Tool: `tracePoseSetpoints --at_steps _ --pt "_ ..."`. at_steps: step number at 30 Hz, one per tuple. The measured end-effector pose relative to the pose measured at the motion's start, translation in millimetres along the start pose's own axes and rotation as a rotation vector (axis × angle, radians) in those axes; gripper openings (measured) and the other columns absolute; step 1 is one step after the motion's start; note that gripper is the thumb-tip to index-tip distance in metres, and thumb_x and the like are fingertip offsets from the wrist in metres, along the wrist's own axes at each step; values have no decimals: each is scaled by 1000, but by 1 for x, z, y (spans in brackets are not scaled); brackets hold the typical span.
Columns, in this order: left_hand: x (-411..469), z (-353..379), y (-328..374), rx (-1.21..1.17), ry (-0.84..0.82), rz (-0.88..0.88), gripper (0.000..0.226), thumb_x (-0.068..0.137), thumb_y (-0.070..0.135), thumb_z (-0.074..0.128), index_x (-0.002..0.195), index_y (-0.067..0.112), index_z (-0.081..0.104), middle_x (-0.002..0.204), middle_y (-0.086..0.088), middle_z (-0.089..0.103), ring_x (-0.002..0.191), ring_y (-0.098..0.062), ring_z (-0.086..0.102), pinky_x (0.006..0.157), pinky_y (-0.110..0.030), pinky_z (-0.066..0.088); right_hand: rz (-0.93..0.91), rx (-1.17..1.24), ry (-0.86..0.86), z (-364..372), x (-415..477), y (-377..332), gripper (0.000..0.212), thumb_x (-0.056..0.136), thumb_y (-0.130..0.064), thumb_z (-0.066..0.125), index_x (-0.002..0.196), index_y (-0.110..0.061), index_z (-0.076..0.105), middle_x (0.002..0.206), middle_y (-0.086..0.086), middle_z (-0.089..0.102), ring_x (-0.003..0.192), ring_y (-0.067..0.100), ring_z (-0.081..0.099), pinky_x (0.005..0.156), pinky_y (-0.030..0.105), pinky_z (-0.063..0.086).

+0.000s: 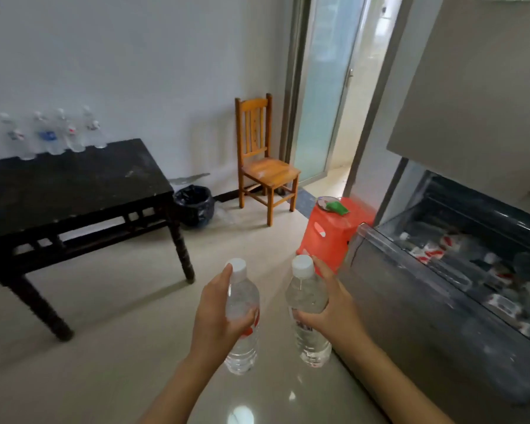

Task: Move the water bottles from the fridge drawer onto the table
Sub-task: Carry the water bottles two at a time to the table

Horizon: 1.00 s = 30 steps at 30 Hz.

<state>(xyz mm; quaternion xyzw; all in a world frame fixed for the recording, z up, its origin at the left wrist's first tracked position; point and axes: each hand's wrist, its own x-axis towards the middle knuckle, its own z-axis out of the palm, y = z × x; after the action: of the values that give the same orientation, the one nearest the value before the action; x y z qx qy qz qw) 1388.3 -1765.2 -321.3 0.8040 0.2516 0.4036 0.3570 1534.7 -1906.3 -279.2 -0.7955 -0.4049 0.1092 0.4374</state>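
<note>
Tall grey fridge point(471, 87) at 3 o'clock, top and right side cut off. Its pulled-out grey drawer point(389, 289) holds clear red-labelled water bottles point(435, 252) lying down; blurred, count unclear. Dark wooden square-topped surface point(74, 191) at 9 o'clock, left edge cut off. Orange-brown wooden chair point(266, 172) at 12 o'clock by the wall. Red plastic stool point(328, 234) at 1 o'clock, partly hidden behind the drawer corner. Round bin point(193, 206) with black liner at 11 o'clock, beside the surface's leg. At 6 o'clock the left hand point(218, 313) wraps round a clear white-capped bottle point(242, 292). The right hand point(334, 307) grips a second bottle point(306, 295), same kind, just beside it. Both are upright over the floor, well apart from the surface. A row of bottles point(55, 133), clear plastic, stands at the surface's far edge at 10 o'clock, smeared, labels unreadable.
</note>
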Motion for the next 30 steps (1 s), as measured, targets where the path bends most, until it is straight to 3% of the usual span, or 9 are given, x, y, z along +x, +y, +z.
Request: tracePoseSetpoints --at_steps 4,7,10,14,17,20,24,27,30 --pt "-23 -76 -30 36 131 -33 79 59 49 61 129 53 25 111 20 44 98 -4 46 74 -12 47 -100 -24 -107 64 8 -38 88 67 -22 79 116 -60 15 118 -12 41 105 3 41 87 18 34" --pt "-48 -145 -59 70 209 -118 86 62 33 77 125 60 26 113 28 39 101 -14 50 73 -29 54 -144 -15 -210 122 6 -74 90 68 -26 79 118 -60 12 122 -7 43 107 10 45 87 25 40" --pt "-81 -226 -92 142 307 -189 85 62 28 79 123 60 30 115 36 40 100 -12 51 78 -32 53 -170 45 -254 187 -3 -118 92 65 -27 81 117 -64 15 125 -4 47 112 20 51 92 36 47" --pt "-118 -318 -131 250 413 -317 104 63 9 81 118 74 20 112 50 32 93 -19 56 72 -41 55 -258 103 -294 266 -13 -175 91 62 -21 83 114 -63 21 113 -10 50 104 20 56 87 38 49" --pt "-143 -377 -153 286 486 -372 99 63 9 81 121 67 25 111 43 36 95 -11 49 72 -41 54 -299 122 -367 320 -23 -214 93 62 -20 83 110 -67 20 107 -8 53 98 19 56 86 40 50" --pt "-163 -419 -169 295 570 -441 93 64 10 82 118 60 25 106 26 41 101 -15 46 85 -34 42 -304 119 -457 365 -26 -244 91 61 -22 84 120 -53 22 118 -2 53 105 23 56 90 45 49" --pt "-183 -465 -187 274 682 -526 92 60 7 84 121 49 30 118 4 45 105 -10 43 89 -28 34 -335 87 -573 418 -26 -278 95 61 -29 83 121 -57 15 130 2 50 114 23 52 95 47 46" --pt "-185 -494 -198 323 729 -527 87 57 16 84 124 44 36 116 2 48 101 -6 43 86 -27 34 -373 74 -631 452 -22 -301 96 62 -29 82 122 -55 13 129 -2 48 115 21 50 96 45 46" --pt "-174 -524 -209 319 777 -554 88 61 5 83 126 40 36 115 5 47 101 -11 45 83 -27 34 -411 103 -684 485 -12 -323 92 63 -24 82 122 -51 18 120 -12 44 113 16 49 95 39 46"
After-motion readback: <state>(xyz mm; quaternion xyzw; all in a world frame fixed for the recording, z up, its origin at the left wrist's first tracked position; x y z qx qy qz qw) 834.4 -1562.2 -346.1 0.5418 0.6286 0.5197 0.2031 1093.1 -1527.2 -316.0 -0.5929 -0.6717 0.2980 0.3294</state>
